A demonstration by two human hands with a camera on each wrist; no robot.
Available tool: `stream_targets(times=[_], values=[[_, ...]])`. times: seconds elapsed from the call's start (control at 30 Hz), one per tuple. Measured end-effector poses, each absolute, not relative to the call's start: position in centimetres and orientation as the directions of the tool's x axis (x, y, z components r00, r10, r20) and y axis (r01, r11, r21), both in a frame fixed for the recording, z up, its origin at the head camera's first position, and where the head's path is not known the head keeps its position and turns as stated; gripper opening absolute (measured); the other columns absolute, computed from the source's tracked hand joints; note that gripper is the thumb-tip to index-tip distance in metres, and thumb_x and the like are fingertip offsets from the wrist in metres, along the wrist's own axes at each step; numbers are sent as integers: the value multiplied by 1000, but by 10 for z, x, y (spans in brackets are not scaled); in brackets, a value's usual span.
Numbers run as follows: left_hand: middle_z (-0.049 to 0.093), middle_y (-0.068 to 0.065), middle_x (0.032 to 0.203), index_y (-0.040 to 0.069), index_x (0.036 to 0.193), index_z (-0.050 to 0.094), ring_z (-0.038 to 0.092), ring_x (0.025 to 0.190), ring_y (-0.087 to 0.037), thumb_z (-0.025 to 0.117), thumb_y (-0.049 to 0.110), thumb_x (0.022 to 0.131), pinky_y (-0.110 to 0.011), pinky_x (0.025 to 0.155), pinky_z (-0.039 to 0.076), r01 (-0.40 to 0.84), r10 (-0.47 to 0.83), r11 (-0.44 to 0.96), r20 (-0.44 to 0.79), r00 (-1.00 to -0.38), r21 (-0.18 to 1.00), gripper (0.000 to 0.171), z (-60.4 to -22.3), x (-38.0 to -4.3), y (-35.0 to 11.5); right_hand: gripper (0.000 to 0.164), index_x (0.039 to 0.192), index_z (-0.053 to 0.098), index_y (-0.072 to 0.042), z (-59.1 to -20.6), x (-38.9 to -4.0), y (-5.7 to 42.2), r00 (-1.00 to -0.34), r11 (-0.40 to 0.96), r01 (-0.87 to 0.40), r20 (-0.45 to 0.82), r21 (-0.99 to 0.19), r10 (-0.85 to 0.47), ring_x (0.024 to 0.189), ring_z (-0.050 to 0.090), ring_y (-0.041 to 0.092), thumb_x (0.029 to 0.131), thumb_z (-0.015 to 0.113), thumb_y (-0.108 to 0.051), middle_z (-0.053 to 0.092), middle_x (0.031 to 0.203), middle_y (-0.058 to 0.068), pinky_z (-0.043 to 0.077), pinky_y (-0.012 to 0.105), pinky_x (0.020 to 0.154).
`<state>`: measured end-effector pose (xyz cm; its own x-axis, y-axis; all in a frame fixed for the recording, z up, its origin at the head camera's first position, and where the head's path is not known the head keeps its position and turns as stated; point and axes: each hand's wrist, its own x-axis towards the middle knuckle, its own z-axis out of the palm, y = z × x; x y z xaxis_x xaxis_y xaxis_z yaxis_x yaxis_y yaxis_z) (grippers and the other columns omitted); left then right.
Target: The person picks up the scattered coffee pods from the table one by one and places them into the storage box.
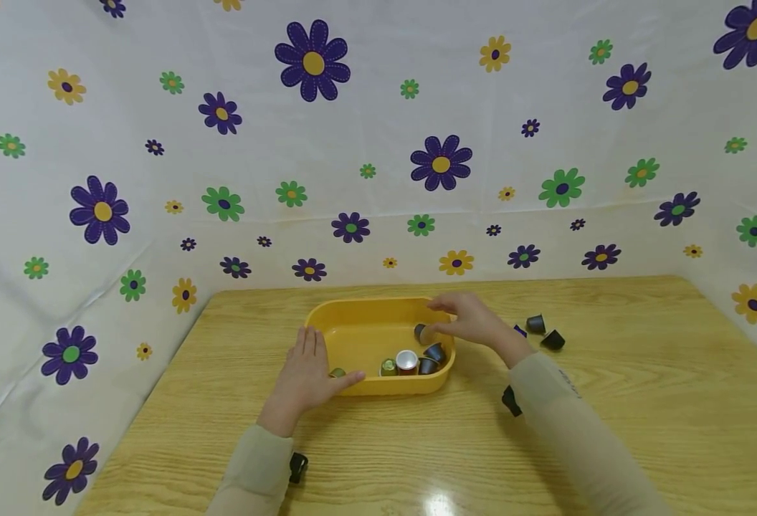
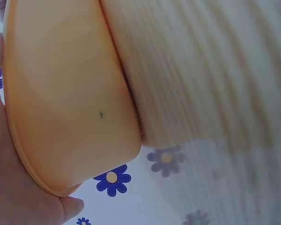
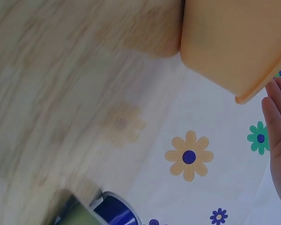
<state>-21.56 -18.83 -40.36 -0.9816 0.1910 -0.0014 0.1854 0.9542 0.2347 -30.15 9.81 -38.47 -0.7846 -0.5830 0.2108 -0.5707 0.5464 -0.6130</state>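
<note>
A yellow plastic tray (image 1: 378, 387) stands on the wooden table. My left hand (image 1: 304, 373) rests on its left front corner, fingers straight along the left rim and thumb over the front rim. Over the right rim reaches my right hand (image 1: 472, 321), thumb and fingers apart. Beside that thumb, inside the tray, is a dark coffee capsule (image 1: 420, 333). Further capsules lie along the front wall: two dark ones (image 1: 435, 352), a silver-lidded one (image 1: 407, 360) and a gold-green one (image 1: 388, 367). Another greenish capsule (image 1: 337, 373) is partly hidden near the left thumb.
Right of the tray lie a grey capsule (image 1: 536, 324), a black capsule (image 1: 553, 340) and a blue capsule (image 3: 116, 212), the last mostly behind the right forearm in the head view. A flowered cloth (image 1: 378, 143) hangs behind the table (image 1: 378, 451).
</note>
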Motion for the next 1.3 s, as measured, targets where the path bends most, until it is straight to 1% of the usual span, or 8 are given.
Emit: stream_targets(times=[0.2, 0.4, 0.53, 0.7, 0.97, 1.3], values=[[6, -30, 141, -14, 134, 14, -2, 130, -39, 35, 77, 72, -49, 103, 11, 191, 196, 952, 4, -981, 239, 113, -403, -216, -188, 39, 113, 56, 5, -382, -298, 107, -777, 554, -594, 237, -583, -583, 105, 53, 31, 80, 66, -13, 57, 112, 17, 40, 41, 89], [7, -30, 140, -14, 134, 15, -1, 130, -40, 34, 77, 72, -49, 103, 11, 200, 202, 952, 12, -979, 231, 113, -405, -217, -188, 38, 114, 56, 3, -379, -297, 119, -785, 550, -583, 238, -598, -572, 106, 52, 31, 80, 65, -12, 57, 114, 16, 40, 42, 89], [6, -30, 141, -14, 134, 15, -1, 130, -39, 33, 78, 71, -49, 103, 11, 196, 199, 953, 9, -980, 231, 113, -405, -217, -188, 39, 116, 56, 1, -379, -295, 127, -804, 567, -554, 215, -610, -554, 107, 51, 30, 81, 65, -16, 56, 115, 15, 39, 42, 90], [6, -30, 141, -14, 134, 14, -2, 130, -40, 33, 78, 71, -49, 103, 11, 191, 196, 954, -2, -981, 231, 114, -404, -217, -187, 42, 118, 54, 1, -378, -292, 139, -825, 599, -527, 195, -602, -531, 109, 49, 32, 82, 64, -19, 55, 117, 16, 39, 44, 90], [6, -30, 141, -15, 134, 14, -2, 130, -40, 33, 78, 71, -48, 103, 9, 190, 196, 953, -2, -981, 234, 114, -406, -218, -187, 40, 116, 55, 2, -378, -286, 155, -842, 629, -507, 185, -589, -506, 107, 50, 32, 82, 64, -15, 56, 116, 15, 39, 44, 90], [5, -31, 141, -15, 134, 14, -2, 130, -40, 32, 79, 70, -50, 103, 10, 196, 201, 952, 5, -980, 235, 116, -407, -218, -188, 39, 114, 55, 6, -385, -281, 183, -827, 639, -547, 230, -540, -513, 104, 52, 35, 81, 65, -12, 56, 112, 20, 41, 45, 86]])
